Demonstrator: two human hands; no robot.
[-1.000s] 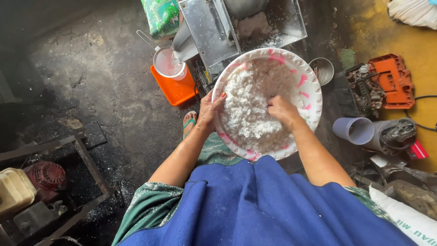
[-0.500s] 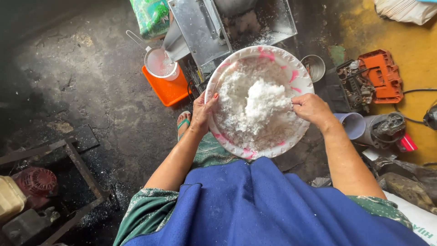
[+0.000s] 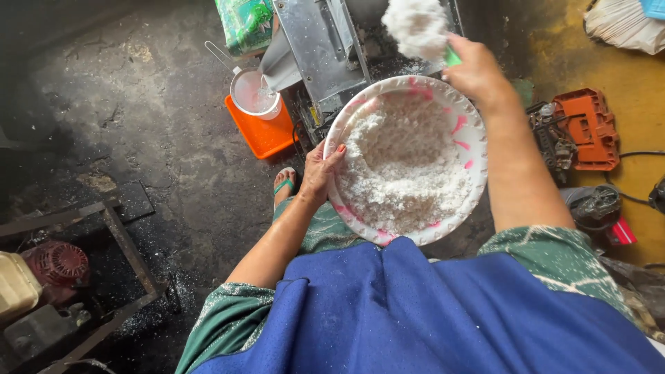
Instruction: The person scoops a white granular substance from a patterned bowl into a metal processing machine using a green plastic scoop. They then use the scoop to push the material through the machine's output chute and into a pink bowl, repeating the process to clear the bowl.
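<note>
Basin (image 3: 471, 149) of white shreds | left fingers (image 3: 331, 158) grip rim | right fingers clutch clump (image 3: 417, 26) | dark stained floor (image 3: 125, 118)

You wear a plain royal-blue cloth apron (image 3: 429, 312) over a dark green short-sleeved top (image 3: 228, 322) patterned with pale swirling lines. Your forearms are bare. Your left thumbnail (image 3: 341, 148) carries red polish, and a green-strapped flip-flop sandal (image 3: 284, 184) shows below.

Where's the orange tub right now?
In the head view, the orange tub sits on the dark floor left of the white bowl, under a round strainer, just beyond the left hand.
</note>
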